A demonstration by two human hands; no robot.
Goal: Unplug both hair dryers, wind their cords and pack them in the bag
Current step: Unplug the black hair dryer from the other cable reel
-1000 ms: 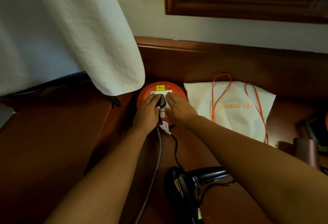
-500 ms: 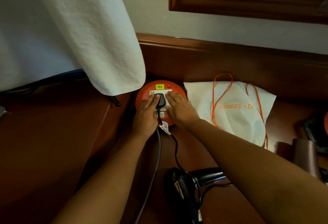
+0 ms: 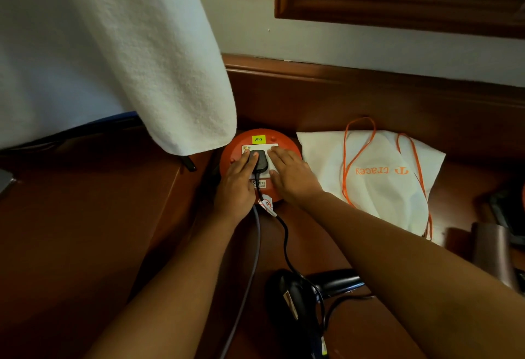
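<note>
Orange plastic marks the round socket reel (image 3: 257,171) at the back of the worktop (image 3: 85,230), and both hands are on it. The left hand (image 3: 237,185) lies with straight fingers against the left side of the black plug (image 3: 259,159), its fingertips touching the plug body; it presses rather than pinches, as far as can be seen. The right hand (image 3: 292,176) rests flat on the reel face just right of the plug, fingers straight, apparently steadying the reel.

The plug sits in its socket, so by my reading the task has barely begun. Its black cord (image 3: 284,233) runs loose from the plug, past a small white tag, down to the black dryer (image 3: 295,302) lying near the bottom edge. A grey cord (image 3: 257,245) also leads away from under the left hand; whether its plug is in or out is hidden. A second, brownish dryer (image 3: 494,256) shows partly at the right edge.

The white bag (image 3: 377,176) with orange drawstrings lies flat just right of the reel, with nothing visibly in it. A white towel (image 3: 159,69) hangs above the reel.

Left to do, as I judge it: pull the plug, wind both cords, and pack both dryers.
</note>
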